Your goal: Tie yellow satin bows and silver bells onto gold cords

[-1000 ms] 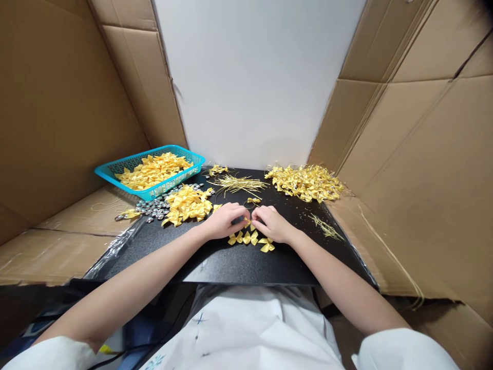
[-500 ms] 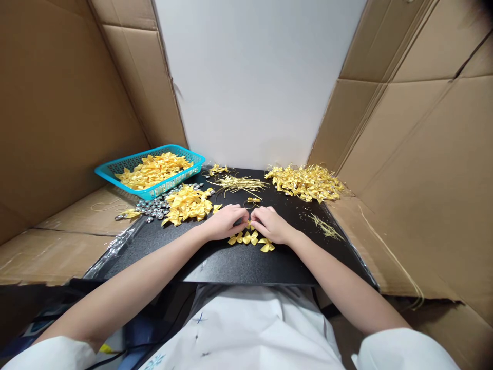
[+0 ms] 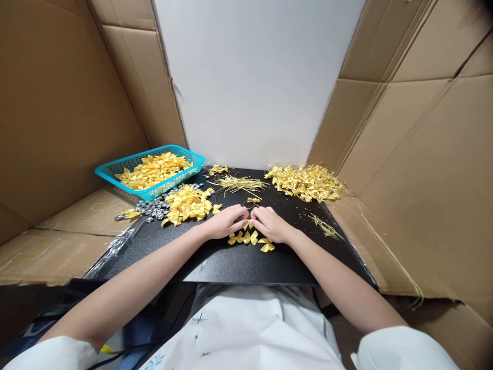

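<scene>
Two hands (image 3: 230,222) (image 3: 270,224) curl at a yellow bow (image 3: 248,225), beyond blue-printed cloth (image 3: 246,334)

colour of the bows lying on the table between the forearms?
Yellow bows; best seen in the head view.

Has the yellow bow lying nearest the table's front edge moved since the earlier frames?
No. The yellow bow lies at the same spot and angle, with no visible shift toward or away from the black table's front edge.
</scene>
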`<state>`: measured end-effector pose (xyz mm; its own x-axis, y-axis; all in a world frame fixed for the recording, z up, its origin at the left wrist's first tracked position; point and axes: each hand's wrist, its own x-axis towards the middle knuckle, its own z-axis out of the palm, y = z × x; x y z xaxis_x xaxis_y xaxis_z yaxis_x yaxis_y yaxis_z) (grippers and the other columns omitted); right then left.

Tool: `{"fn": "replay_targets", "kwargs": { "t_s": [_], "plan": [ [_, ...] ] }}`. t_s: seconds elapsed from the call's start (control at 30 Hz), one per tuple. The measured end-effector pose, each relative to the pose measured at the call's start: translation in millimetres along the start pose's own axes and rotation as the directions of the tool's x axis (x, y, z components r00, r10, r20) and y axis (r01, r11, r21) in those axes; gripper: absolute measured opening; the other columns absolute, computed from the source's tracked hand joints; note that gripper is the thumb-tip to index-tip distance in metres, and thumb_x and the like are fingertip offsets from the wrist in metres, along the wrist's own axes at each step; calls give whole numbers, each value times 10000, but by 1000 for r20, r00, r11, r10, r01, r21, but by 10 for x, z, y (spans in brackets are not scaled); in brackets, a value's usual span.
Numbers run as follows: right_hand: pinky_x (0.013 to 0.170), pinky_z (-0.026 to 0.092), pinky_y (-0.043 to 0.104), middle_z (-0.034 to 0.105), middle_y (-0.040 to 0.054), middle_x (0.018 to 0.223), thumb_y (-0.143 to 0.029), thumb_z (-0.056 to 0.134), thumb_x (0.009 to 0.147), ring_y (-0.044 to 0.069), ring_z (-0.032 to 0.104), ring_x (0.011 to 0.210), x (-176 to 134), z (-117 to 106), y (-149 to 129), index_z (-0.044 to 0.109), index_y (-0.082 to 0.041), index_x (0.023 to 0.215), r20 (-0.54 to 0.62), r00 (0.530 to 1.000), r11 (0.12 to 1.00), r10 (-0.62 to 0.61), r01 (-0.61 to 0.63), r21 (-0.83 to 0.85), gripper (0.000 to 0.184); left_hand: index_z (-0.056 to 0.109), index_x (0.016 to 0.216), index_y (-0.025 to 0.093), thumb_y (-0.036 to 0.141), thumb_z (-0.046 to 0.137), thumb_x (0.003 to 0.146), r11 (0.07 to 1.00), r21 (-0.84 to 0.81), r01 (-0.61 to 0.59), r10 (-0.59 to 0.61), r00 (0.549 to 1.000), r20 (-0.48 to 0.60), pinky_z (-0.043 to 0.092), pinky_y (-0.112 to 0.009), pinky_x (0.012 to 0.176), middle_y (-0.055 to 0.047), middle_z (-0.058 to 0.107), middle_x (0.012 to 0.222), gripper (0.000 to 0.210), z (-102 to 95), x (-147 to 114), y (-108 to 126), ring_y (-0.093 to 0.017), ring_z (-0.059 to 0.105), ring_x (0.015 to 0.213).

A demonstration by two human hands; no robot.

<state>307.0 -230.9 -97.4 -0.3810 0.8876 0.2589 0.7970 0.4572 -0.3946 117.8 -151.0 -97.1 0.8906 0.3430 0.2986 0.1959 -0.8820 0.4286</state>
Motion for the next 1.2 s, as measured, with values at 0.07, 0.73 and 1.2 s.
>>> {"fn": "replay_targets", "kwargs": {
  "t_s": [0.07, 0.73, 1.2],
  "plan": [
    [838, 347, 359, 540, 6, 805, -230, 414, 937, 180, 489, 781, 3, 0, 7, 401, -217, 803, 2, 1000, 1000, -3, 3, 7, 135, 440, 791, 190, 320, 402, 917, 999, -36, 12, -12, 1000, 3, 379, -264, 670, -11, 489, 759, 186, 0, 0, 0, -153, 447, 703],
    [787, 334, 326, 474, -13, 761, -237, 367, 916, 166, 434, 739, 29, 41, 75, 349, -225, 774, -42, 999, 992, -34, 39, 122, 143, 418, 739, 187, 340, 394, 891, 985, -150, 83, -84, 996, -3, 354, -249, 627, 16, 447, 709, 217, 1, 27, 32, -133, 407, 651],
    [844, 363, 340, 622, 44, 1010, -256, 553, 888, 173, 546, 828, -50, -12, 65, 510, -205, 1065, -229, 972, 990, -61, 88, 111, 189, 450, 714, 194, 242, 428, 832, 986, 157, 55, -33, 990, -139, 377, -282, 690, -16, 540, 714, 129, -198, -42, -94, -166, 480, 710]
  ]
}}
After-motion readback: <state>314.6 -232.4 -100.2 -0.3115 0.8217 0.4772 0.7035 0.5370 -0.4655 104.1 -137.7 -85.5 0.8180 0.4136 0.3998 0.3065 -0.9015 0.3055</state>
